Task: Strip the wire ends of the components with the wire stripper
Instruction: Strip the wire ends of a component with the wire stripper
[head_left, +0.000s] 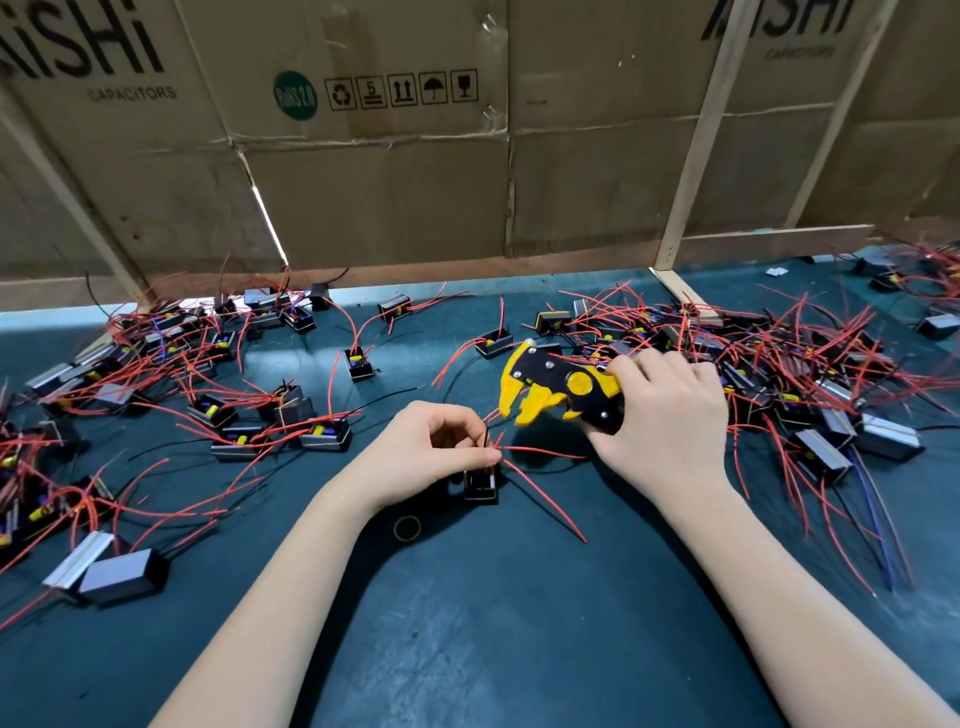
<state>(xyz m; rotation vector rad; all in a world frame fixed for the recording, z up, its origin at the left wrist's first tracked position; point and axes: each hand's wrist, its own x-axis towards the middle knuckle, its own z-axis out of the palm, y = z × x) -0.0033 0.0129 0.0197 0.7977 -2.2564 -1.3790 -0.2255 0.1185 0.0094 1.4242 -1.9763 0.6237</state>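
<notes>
Yellow stripper (561, 387) gripped (right hand (670, 410)); left hand (431, 452) pinches wire (487, 441).

Setting: small electronics assembly workshop, hand-work bench. Dark green mat (467, 649) covers the bench. Many identical black boxed components (324, 436) with red wires lie in heaps left and right. Flattened cardboard cartons (374, 197) printed "CAPACITORS" and RoHS marks, on bare wooden battens (696, 156), wall off the back.

The cardboard wall (363, 182) behind the table reads "CAPACITORS" under cut-off big letters, with a green "RoHS 2.0" sticker (295, 95) and a "5" stacking sign (371, 92).
</notes>
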